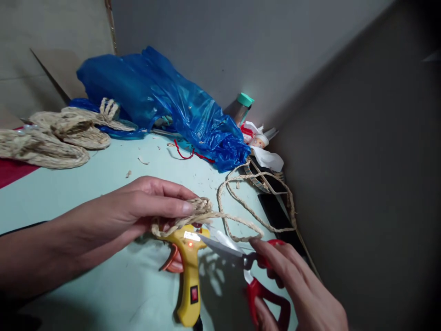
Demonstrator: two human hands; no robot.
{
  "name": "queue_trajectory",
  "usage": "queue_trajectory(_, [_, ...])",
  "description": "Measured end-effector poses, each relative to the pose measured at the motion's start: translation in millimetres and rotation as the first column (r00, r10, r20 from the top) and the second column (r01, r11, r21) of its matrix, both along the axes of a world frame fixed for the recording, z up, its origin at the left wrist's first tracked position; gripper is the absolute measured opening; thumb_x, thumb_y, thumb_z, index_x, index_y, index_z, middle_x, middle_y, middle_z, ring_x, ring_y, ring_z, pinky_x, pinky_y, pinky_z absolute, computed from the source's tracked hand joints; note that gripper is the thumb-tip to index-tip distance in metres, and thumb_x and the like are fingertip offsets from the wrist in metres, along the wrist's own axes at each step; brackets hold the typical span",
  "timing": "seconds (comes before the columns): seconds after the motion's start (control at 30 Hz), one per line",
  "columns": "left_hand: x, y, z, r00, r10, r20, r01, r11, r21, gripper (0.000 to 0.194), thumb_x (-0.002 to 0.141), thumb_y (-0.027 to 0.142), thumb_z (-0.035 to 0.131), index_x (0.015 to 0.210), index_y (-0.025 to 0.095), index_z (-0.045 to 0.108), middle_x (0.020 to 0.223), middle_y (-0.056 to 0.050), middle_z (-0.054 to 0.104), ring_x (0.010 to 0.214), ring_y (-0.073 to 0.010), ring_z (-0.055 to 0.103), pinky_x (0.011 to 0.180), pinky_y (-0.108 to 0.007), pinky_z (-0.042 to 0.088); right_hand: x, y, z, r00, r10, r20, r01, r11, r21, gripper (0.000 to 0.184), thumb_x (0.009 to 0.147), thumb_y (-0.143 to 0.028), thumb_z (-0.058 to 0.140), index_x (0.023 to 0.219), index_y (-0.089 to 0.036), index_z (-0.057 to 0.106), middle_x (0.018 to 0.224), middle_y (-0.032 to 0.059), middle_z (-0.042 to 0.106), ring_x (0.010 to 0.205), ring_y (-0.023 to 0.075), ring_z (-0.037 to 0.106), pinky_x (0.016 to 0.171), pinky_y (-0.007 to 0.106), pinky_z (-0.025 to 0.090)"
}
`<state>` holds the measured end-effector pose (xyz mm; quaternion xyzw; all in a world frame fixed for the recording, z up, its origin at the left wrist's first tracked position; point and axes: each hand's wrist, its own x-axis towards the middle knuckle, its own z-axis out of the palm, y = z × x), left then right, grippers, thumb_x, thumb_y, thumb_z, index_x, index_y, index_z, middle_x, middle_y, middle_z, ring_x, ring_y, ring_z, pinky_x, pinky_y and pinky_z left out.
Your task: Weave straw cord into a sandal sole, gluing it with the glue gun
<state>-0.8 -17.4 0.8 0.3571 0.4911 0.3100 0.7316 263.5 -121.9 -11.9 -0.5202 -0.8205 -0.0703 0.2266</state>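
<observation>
The left hand pinches a small bunch of tan braided cord above a yellow plastic glue gun. The right hand is curled round red-handled metal scissors, blades a bit apart near the cord. On the far side lies a crumpled blue plastic bag.

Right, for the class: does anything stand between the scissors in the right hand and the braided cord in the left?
Nothing visible stands between the scissors in the right hand and the braided cord in the left hand. The yellow glue gun seems to lie below both, not between them.
</observation>
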Motion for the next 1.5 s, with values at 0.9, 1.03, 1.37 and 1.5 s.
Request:
queue_trajectory(0.9, [2, 0, 1.9, 1.0, 0.001, -0.012, -0.002, 0.998, -0.056, 0.037, 0.063, 0.036, 0.089, 0.098, 0.026, 0.078, 0.099, -0.003, 0.08, 0.105, -0.0269, 0.073, 0.07, -0.021, 0.061, 36, 4, -0.1, 0.949, -0.225, -0.223, 0.221, 0.974, -0.043, 0.041, 0.094, -0.03, 0.057, 0.134, -0.023, 0.055, 0.106, 0.0087, 0.066, 0.08, 0.0195, 0.066, 0.066, 0.027, 0.054])
queue_trajectory(1.03, [6, 0, 10.9, 0.999, 0.035, -0.01, -0.035, 0.999, -0.026, 0.034, 0.076, 0.034, 0.08, 0.109, 0.025, 0.075, 0.097, -0.003, 0.075, 0.106, -0.0256, 0.071, 0.073, -0.022, 0.061, 67, 23, -2.2, 0.932, -0.348, -0.099, 0.333, 0.932, -0.143, 0.042, 0.095, -0.044, 0.056, 0.129, -0.019, 0.057, 0.1, 0.0082, 0.07, 0.076, 0.0195, 0.068, 0.064, 0.028, 0.054])
queue_trajectory(1.37, [2, 1, 7.9, 0.987, -0.076, 0.142, 0.064, 0.994, 0.086, 0.028, 0.067, 0.025, 0.086, 0.093, 0.029, 0.079, 0.087, -0.002, 0.076, 0.085, -0.0197, 0.071, 0.066, -0.02, 0.058, 87, 77, -28.6, 0.967, -0.225, 0.12, 0.242, 0.958, -0.155, 0.031, 0.093, -0.022, 0.05, 0.117, -0.014, 0.068, 0.111, 0.0151, 0.072, 0.1, 0.0307, 0.068, 0.087, 0.045, 0.054])
queue_trajectory(1.5, [2, 1, 7.0, 0.987, -0.091, 0.132, 0.078, 0.992, 0.097, 0.026, 0.067, 0.026, 0.086, 0.092, 0.032, 0.079, 0.082, 0.0, 0.074, 0.078, -0.0166, 0.069, 0.06, -0.016, 0.055, 57, 72, -11.9, 0.97, -0.238, 0.058, 0.238, 0.971, 0.015, 0.028, 0.099, -0.026, 0.048, 0.114, -0.013, 0.067, 0.112, 0.0186, 0.071, 0.1, 0.0332, 0.068, 0.087, 0.05, 0.053])
